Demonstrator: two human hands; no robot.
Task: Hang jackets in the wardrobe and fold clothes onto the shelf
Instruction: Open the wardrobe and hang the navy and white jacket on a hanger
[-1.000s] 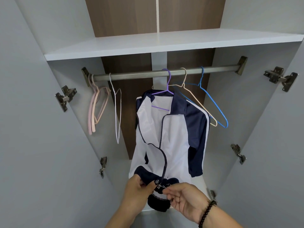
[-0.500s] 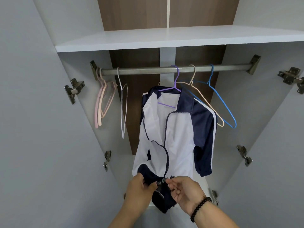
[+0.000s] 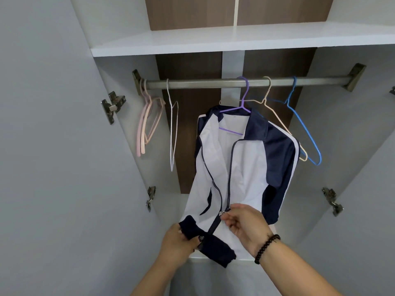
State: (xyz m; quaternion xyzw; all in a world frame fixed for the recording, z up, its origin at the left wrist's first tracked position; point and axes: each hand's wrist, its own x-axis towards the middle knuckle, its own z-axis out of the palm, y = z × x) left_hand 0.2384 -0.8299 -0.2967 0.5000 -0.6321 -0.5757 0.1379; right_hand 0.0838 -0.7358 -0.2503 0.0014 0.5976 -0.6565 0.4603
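Right hand (image 3: 245, 223): thumb and forefinger pressed together on the zipper pull (image 3: 223, 213), remaining fingers loosely curled. Left hand (image 3: 178, 242): fingers curled round the dark hem (image 3: 205, 240) just below the pull, holding it taut. Zipper track (image 3: 229, 174) running from the pull upward and away toward the collar; closed below the pull, open above. Likely next: pull drawn up along that line, right hand nearer. Jacket (image 3: 245, 167) hanging on the purple hanger (image 3: 241, 107), on the rail (image 3: 203, 83), well above the pull. Shelf (image 3: 213, 42) above the rail.
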